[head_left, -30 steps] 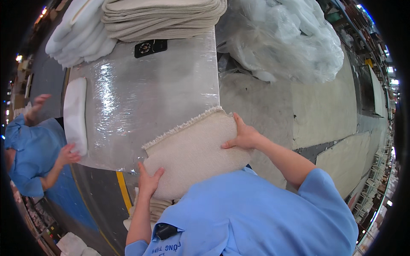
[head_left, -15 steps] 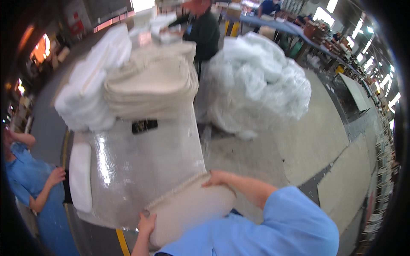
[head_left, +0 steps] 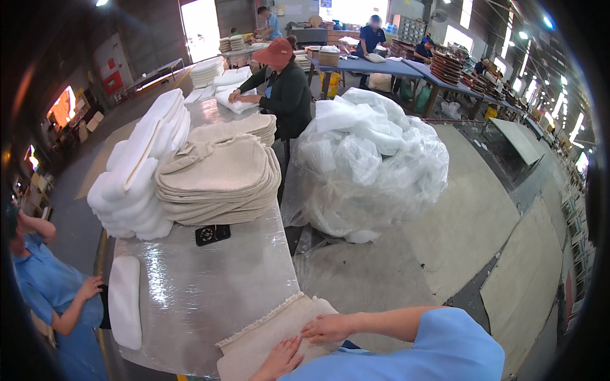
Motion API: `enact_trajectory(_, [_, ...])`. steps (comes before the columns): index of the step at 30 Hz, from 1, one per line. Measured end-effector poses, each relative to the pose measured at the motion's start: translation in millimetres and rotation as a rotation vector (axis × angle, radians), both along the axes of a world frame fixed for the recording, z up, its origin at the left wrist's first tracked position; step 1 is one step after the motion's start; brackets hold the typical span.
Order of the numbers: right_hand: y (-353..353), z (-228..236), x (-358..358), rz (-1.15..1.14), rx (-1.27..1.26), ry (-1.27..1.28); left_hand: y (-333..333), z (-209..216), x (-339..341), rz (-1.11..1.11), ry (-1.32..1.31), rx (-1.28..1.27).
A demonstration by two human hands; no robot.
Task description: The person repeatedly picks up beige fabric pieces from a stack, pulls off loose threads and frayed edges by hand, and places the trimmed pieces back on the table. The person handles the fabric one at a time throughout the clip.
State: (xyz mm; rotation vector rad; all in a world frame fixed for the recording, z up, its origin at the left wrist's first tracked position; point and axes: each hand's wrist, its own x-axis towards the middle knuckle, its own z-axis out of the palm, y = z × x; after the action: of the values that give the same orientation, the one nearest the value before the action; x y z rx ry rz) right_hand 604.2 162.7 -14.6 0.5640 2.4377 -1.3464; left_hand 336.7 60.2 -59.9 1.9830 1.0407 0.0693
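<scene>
A beige fabric cushion cover (head_left: 273, 335) with a frayed edge lies at the table's near right corner, against my front. My left hand (head_left: 283, 357) rests flat on it, fingers stretched out. Close beside it, my right hand (head_left: 326, 328) lies on the same cloth with its fingers extended, palm down. Whether padding is inside the cover I cannot tell. Farther up the table is a tall stack of similar beige covers (head_left: 216, 174), and left of it a pile of white padding slabs (head_left: 136, 168).
A single white pad (head_left: 125, 303) lies along the left edge of the plastic-covered table (head_left: 210, 279), and a black phone (head_left: 212, 234) sits near the stacks. Clear bags of white filling (head_left: 375, 165) stand to the right. One person stands left; another works at the far end.
My hands have moved from the cover's two ends onto its middle, close together. The cover now lies flatter, its frayed edge turned toward the table. The view has tilted up.
</scene>
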Motion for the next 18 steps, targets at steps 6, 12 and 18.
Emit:
enact_trajectory(6, [7.5, -24.8, -5.0, 0.02, 0.128, 0.057, 5.6, 6.5, 5.3, 0.073, 0.17, -0.099])
enact_trajectory(12, [41.8, -54.0, -15.1, 0.08, 0.071, 0.138, 27.1, 9.3, 0.8, 0.118, 0.153, -0.125])
enact_trajectory(18, [70.3, -68.5, -24.0, -0.063, -0.07, 0.242, 48.7, -6.1, -13.3, 0.219, -0.078, -0.107])
